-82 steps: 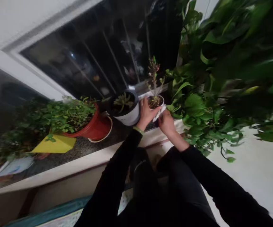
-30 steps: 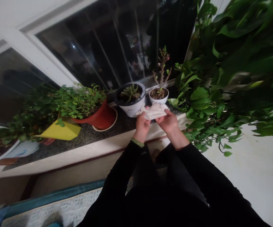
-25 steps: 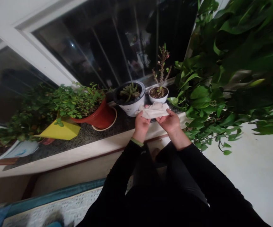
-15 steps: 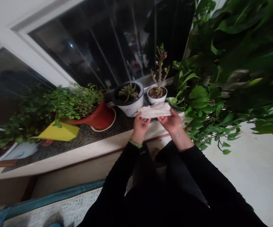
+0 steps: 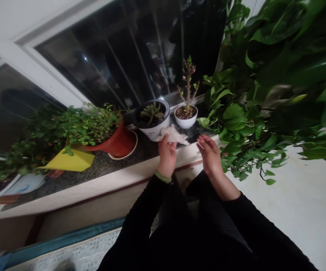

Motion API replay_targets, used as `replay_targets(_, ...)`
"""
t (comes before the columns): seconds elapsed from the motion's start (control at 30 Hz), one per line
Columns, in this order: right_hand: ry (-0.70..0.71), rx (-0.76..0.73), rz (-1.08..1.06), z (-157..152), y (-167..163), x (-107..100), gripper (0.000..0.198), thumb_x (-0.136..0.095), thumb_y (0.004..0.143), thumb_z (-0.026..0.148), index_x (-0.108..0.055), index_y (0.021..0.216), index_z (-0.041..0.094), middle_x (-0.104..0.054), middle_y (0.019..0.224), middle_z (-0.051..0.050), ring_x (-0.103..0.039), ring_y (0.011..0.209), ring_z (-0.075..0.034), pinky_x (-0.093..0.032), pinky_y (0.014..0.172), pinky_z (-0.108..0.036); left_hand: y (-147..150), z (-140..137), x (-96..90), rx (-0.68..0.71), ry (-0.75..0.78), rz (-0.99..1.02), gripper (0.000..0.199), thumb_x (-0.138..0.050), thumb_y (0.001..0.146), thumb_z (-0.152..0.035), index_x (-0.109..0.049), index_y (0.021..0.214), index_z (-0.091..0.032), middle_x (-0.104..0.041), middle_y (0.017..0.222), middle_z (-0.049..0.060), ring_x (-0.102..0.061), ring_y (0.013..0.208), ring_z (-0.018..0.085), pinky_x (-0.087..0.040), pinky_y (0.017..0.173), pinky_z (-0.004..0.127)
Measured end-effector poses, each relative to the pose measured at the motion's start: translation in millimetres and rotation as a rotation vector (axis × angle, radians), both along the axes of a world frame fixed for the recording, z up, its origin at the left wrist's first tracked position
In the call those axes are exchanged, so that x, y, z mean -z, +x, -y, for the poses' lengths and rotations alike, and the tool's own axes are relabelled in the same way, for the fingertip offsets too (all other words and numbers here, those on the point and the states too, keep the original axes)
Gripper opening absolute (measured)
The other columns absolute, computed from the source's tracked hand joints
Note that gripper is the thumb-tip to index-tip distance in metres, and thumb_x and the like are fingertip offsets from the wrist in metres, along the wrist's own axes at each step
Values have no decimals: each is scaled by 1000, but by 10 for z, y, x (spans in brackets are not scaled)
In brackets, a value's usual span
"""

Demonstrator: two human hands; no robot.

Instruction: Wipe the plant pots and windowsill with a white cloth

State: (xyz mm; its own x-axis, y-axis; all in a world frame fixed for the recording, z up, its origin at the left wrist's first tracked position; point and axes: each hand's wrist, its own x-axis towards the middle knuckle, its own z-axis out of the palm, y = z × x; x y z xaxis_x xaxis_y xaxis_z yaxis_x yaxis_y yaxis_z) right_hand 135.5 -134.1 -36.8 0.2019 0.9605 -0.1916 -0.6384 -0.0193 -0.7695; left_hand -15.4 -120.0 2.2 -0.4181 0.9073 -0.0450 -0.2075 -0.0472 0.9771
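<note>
My left hand (image 5: 167,154) grips a crumpled white cloth (image 5: 173,134) just above the front of the dark granite windowsill (image 5: 100,165). The cloth hangs close to a white pot with a small succulent (image 5: 151,119). Beside it stands a smaller white pot holding a thin spiny plant (image 5: 185,115). My right hand (image 5: 210,153) is off the cloth, fingers spread, holding nothing, near the sill's edge.
A red pot with a leafy green plant (image 5: 117,140) sits on a saucer to the left, next to a yellow pot (image 5: 69,161) and a white one (image 5: 16,185). A large trailing leafy plant (image 5: 259,105) fills the right. Dark window glass (image 5: 129,56) lies behind.
Both hands held the cloth stretched between them half a second ago. My right hand has let go and drawn back; the cloth is bunched in my left hand alone.
</note>
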Motion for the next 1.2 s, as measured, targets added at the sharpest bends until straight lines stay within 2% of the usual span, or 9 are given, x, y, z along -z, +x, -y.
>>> replay_targets(0.1,-54,-236,-98,104,-76,-148,36,-95,81,50,-78,103,26,-83,115,-5,-78,110,-23,-67,99,-37,220,88,-22,56,-11,184,33,-61,105,-47,-71,124,-23,-83,128,13,-78,129,26,-63,107,40)
replay_targets(0.2,-57,-305,-168,89,-149,-295,39,-95,80,53,-78,103,25,-84,110,-4,-78,102,-22,-67,84,-32,420,183,-1,125,-48,266,32,-73,97,-42,-72,121,-21,-83,128,13,-79,126,28,-63,104,40)
replay_targets(0.37,-19,-225,-72,19,-175,-274,38,-99,69,39,-74,95,25,-82,90,1,-77,89,-21,-63,80,-32,424,207,110,111,-54,-50,20,-81,88,-26,-74,106,-20,-84,118,10,-79,117,27,-61,108,42)
replay_targets(0.5,-85,-186,-46,7,-140,-226,37,-98,65,38,-71,87,25,-78,77,4,-71,72,-18,-60,67,-30,245,161,135,43,45,-307,33,-88,78,-20,-76,108,-22,-80,130,11,-75,126,29,-57,116,45)
replay_targets(0.7,-117,-357,-70,-87,-54,-349,42,-103,63,36,-69,83,24,-76,77,4,-68,70,-16,-55,60,-24,40,106,107,365,-208,179,44,-86,86,-46,-77,120,-20,-82,129,16,-80,121,34,-62,111,54)
replay_targets(0.77,-89,-349,-35,-100,-39,-352,39,-103,66,36,-72,85,24,-78,85,4,-71,78,-15,-57,65,-23,28,60,89,299,-192,198,43,-85,86,-41,-76,120,-18,-83,128,17,-80,123,35,-62,111,53)
replay_targets(0.93,-112,-259,-145,-56,-58,-267,34,-96,80,44,-79,106,31,-82,116,2,-78,107,-19,-66,88,-29,130,-13,68,-35,61,-183,28,-71,93,-24,-78,120,-23,-85,126,10,-76,134,30,-55,123,50)
replay_targets(1.07,-97,-313,-267,-153,-79,-201,29,-83,93,55,-77,104,28,-83,107,-4,-80,104,-23,-69,88,-35,276,87,174,273,321,-687,41,-65,94,-17,-79,131,-27,-74,153,10,-56,159,31,-41,138,53)
replay_targets(1.2,-79,-169,-212,-347,-10,-112,13,-84,87,24,-73,94,25,-80,89,1,-77,83,-17,-68,77,-28,290,167,317,494,436,-938,46,-62,98,-18,-73,142,-25,-57,172,11,-40,171,33,-35,142,60)
